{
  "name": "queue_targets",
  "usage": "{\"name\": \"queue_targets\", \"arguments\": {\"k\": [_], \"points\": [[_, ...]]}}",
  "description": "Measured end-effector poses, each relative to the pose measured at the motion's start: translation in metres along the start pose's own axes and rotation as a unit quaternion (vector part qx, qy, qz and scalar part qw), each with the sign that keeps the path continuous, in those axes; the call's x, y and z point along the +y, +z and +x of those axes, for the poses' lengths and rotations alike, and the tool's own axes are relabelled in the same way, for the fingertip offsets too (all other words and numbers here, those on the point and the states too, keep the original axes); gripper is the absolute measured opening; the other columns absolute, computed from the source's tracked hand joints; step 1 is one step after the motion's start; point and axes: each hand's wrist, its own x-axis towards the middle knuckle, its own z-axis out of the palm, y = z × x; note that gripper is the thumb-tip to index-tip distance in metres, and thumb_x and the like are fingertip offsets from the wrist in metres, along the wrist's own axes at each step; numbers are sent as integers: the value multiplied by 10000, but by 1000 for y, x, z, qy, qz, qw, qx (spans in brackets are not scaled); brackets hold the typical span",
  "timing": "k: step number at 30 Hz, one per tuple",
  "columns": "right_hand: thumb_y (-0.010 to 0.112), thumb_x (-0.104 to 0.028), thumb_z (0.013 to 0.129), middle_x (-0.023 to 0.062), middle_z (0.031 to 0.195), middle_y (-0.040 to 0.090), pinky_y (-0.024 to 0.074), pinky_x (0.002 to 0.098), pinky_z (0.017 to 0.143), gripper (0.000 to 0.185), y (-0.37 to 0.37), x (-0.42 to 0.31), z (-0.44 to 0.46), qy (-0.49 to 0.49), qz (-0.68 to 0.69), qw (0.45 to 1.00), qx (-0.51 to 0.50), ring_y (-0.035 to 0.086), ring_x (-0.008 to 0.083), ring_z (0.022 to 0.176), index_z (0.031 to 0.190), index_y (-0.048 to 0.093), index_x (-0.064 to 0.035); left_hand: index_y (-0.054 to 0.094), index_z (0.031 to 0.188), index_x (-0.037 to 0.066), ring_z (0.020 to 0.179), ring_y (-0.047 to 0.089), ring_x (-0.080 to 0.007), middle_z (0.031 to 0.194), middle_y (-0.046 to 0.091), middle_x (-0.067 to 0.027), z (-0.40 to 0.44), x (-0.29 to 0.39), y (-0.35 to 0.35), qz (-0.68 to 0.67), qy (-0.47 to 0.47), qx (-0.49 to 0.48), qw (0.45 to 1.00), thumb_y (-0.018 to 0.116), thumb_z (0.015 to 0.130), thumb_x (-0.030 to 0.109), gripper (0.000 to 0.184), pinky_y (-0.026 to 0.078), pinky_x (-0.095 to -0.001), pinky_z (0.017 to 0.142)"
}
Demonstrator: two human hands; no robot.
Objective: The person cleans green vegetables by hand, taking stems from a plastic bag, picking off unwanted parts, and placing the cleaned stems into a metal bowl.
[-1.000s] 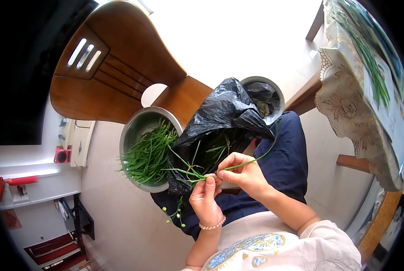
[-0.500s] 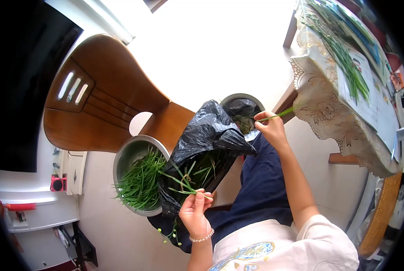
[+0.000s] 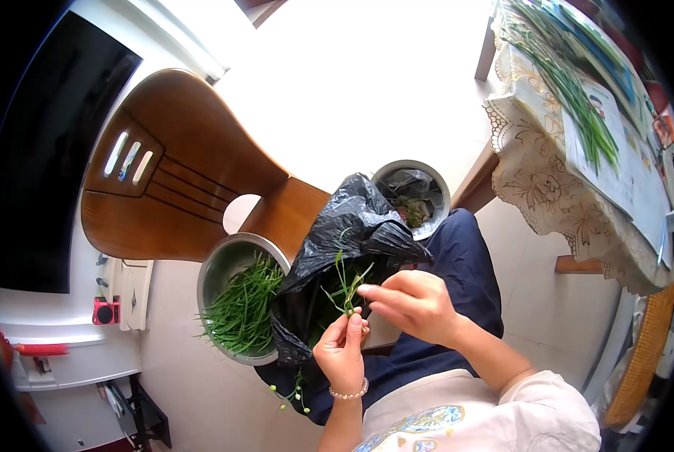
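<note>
We pinch a few green stems (image 3: pixel 344 292) between thumb and fingers of our left hand (image 3: pixel 342 354), before the mouth of the black bag (image 3: pixel 349 213). Our right hand (image 3: pixel 418 306) has its fingertips beside them; whether it grips any, we cannot tell. We seem to be picking them over; the next move calls for a steady left pinch. A metal bowl (image 3: pixel 222 270) and a grey bin (image 3: pixel 444 190) flank the bag.

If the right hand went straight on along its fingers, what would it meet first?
Probably the thin green stems pinched in the bare left hand; the right hand looks almost upon them, though depth is unclear.
</note>
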Motion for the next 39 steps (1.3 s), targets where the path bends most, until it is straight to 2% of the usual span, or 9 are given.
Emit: {"name": "queue_targets", "arguments": {"k": [11,14,16,18,24,30,32,36,39], "points": [[671,-77,619,11,667,546,422,254,481,174,28,7,9,-111,-50,991,-52,528,133,548,781,610,-72,639,882,-55,590,539,-61,697,609,-38,2,0,-7,171,102,33,979,621,820,94,163,450,-183,554],[656,2,599,49,631,554,417,252,451,145,28,5,4,20,32,993,110,512,171,472,694,567,-60,646,876,-51,581,541,-59,687,610,-38,2,2,-9,165,92,22,982,621,818,90,154,452,-179,543],[668,11,629,80,637,558,415,253,444,134,13,8,10,223,80,954,187,530,176,490,723,590,-44,648,875,-47,564,539,-57,680,611,-37,3,-2,-13,158,84,24,984,619,819,86,147,454,-178,531],[668,-13,670,100,651,572,435,272,485,113,0,34,21,232,-8,943,238,551,204,522,764,609,-38,649,876,-43,561,543,-58,689,616,-42,3,-1,-15,130,72,19,989,617,820,87,145,458,-177,534],[624,-133,743,83,765,647,474,348,692,214,0,153,10,320,-177,931,15,620,255,738,943,622,-59,648,870,-41,554,548,-54,670,615,-39,1,7,-11,106,79,2,991,620,818,89,143,463,-167,541],[612,-100,765,98,763,645,487,301,633,169,-6,119,15,328,-99,936,84,633,201,708,919,630,-34,650,867,-39,555,552,-59,659,615,-36,1,11,-15,92,41,-17,995,627,814,99,149,463,-169,535],[615,-75,774,81,734,627,471,251,580,180,-8,87,26,238,123,960,77,601,129,644,949,631,-31,648,866,-38,554,559,-67,660,617,-39,1,19,-17,59,-3,-39,998,629,812,104,153,467,-172,532],[606,-6,778,9,688,541,393,202,522,265,-13,51,49,174,152,972,-35,469,56,582,1032,629,-79,643,878,-55,576,559,-87,663,614,-55,1,33,-25,-29,-80,-101,991,635,804,89,162,449,-181,542],[616,-60,773,45,678,554,439,254,543,231,-15,42,57,132,100,986,-16,523,144,565,996,641,-113,640,874,-62,572,561,-99,655,614,-60,1,38,-30,-44,-78,-102,991,638,799,85,166,447,-187,538]]}}
